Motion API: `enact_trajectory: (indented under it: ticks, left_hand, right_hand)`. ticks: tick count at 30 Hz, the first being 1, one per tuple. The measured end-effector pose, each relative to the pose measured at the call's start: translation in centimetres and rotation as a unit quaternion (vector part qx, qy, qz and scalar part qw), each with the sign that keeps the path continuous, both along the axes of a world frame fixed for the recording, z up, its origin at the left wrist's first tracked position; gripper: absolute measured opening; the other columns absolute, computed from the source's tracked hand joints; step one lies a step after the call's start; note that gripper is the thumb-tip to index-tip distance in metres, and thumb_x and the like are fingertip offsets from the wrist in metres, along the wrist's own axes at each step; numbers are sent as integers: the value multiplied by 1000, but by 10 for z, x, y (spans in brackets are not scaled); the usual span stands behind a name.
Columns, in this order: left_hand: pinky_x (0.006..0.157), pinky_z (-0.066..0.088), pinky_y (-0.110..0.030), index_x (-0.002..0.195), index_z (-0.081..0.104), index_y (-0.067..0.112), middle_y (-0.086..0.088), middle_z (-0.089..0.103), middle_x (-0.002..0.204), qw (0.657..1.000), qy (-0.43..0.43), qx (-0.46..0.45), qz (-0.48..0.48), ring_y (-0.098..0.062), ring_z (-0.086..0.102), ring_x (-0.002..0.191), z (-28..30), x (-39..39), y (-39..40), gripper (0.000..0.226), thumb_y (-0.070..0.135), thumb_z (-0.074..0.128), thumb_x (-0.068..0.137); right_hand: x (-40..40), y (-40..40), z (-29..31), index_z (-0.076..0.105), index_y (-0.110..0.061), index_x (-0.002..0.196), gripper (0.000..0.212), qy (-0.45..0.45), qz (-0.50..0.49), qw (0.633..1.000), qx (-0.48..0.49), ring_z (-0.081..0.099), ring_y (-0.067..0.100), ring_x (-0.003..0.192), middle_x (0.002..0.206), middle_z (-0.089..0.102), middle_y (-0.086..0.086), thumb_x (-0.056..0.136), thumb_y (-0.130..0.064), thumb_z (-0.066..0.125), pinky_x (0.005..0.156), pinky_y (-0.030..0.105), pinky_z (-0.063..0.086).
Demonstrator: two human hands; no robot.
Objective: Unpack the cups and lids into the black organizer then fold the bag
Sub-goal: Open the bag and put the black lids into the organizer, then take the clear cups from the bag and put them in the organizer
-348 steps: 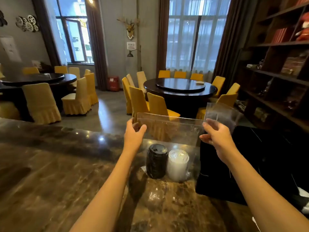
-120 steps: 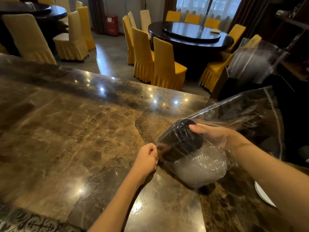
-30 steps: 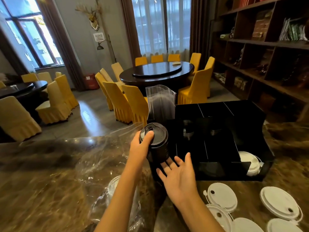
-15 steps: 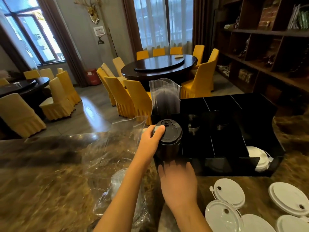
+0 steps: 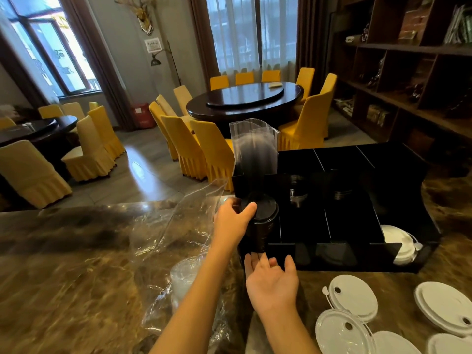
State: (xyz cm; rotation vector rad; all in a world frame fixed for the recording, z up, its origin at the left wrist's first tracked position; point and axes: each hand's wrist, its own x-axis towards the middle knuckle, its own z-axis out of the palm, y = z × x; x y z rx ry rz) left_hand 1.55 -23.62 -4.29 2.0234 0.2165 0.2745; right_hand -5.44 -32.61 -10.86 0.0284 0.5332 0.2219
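Note:
My left hand (image 5: 233,222) grips the top of a stack of black lids (image 5: 263,226), which stands at the front left corner of the black organizer (image 5: 357,249). Palm up, my right hand (image 5: 272,279) sits below the stack with its fingertips at the stack's base. To the left, the clear plastic bag (image 5: 176,238) lies crumpled on the marble counter with a stack of clear lids (image 5: 182,279) inside. White lids (image 5: 401,245) fill the organizer's front right slot. A tall sleeve of dark cups (image 5: 254,149) stands in its back left slot.
Several loose white lids (image 5: 353,301) lie on the counter at the lower right. Dark cups (image 5: 297,190) sit in the organizer's middle slots. Beyond the counter edge are round tables with yellow chairs (image 5: 217,152); a wooden shelf unit (image 5: 408,72) is at right.
The black lid stack has moved right and down into the organizer's front left corner. My right hand stays under its base. The view has shifted left.

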Motion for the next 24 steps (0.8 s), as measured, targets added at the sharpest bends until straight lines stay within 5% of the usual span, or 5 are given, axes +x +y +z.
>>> enact_trajectory:
  ticks: [4, 9, 17, 24]
  left_hand:
    - [92, 53, -43, 129, 54, 17, -9, 51, 130, 996, 53, 36, 58, -25, 54, 115, -13, 3, -2, 56, 40, 76, 83]
    - [98, 51, -44, 140, 43, 9, -15, 51, 139, 994, 68, 5, 88, -32, 54, 123, -20, 7, -7, 73, 33, 80, 82]
    - [95, 50, -52, 135, 46, 10, -17, 55, 132, 988, 89, 86, 95, -37, 55, 119, -27, 6, -10, 64, 37, 76, 85]
    - [101, 48, -52, 142, 43, 7, -15, 52, 140, 988, 112, 21, 100, -34, 53, 126, -41, -11, -10, 68, 45, 69, 91]
  right_hand:
    - [2, -3, -14, 50, -10, 123, 41, 27, 9, 999, -24, 29, 34, 146, 158, 32, 16, 103, -45, 39, 118, 50, 25]
    - [1, -5, -21, 37, -21, 147, 51, 23, 13, 998, -49, 27, 35, 148, 160, 30, 14, 102, -47, 37, 118, 51, 23]
    - [-17, -15, -21, 49, -11, 127, 37, 22, 42, 996, -75, 52, 39, 119, 135, 49, 24, 103, -38, 42, 104, 49, 37]
    - [-30, -33, -3, 55, -7, 124, 33, -17, 63, 991, -115, 49, 42, 132, 135, 57, 25, 103, -30, 45, 108, 51, 39]
